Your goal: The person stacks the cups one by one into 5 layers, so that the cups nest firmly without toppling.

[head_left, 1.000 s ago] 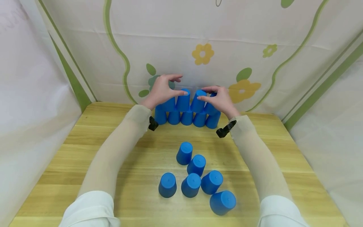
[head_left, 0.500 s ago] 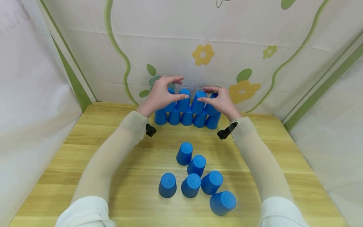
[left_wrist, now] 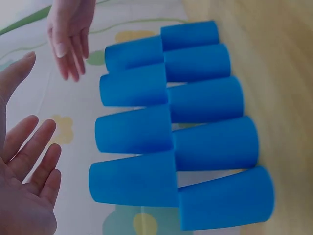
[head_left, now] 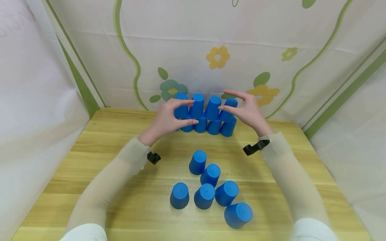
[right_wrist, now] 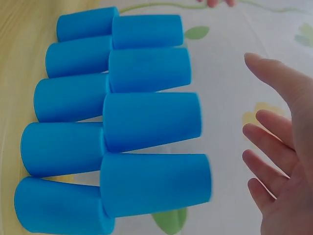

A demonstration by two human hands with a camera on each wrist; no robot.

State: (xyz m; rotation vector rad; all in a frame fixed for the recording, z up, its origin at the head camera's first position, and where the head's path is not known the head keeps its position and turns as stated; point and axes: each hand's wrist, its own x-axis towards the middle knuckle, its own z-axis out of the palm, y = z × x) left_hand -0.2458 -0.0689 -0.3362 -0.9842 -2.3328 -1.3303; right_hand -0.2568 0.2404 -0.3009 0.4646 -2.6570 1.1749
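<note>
Blue plastic cups stand upside down in two tiers at the back of the table: an upper row [head_left: 197,106] of several cups straddles a lower row [head_left: 214,127]. My left hand [head_left: 165,117] is by the left part of the stack, its thumb and fingers spread. At the right end, my right hand [head_left: 249,109] has its thumb and index finger apart. The left wrist view shows the left palm [left_wrist: 27,196] clear of the cups. A gap likewise separates the right palm [right_wrist: 288,196] from the upper cups [right_wrist: 156,183] in the right wrist view. Neither hand holds anything.
Nearer the front, several loose upside-down cups [head_left: 204,196] stand on the wooden table [head_left: 135,207]. One cup [head_left: 179,195] sits apart to their left. A flower-patterned cloth [head_left: 181,60] hangs close behind the stack, with white cloth on both sides.
Both hands have drawn back from the upper-row cups, the left down and nearer the front, the right outward to the right. The two tiers look unchanged.
</note>
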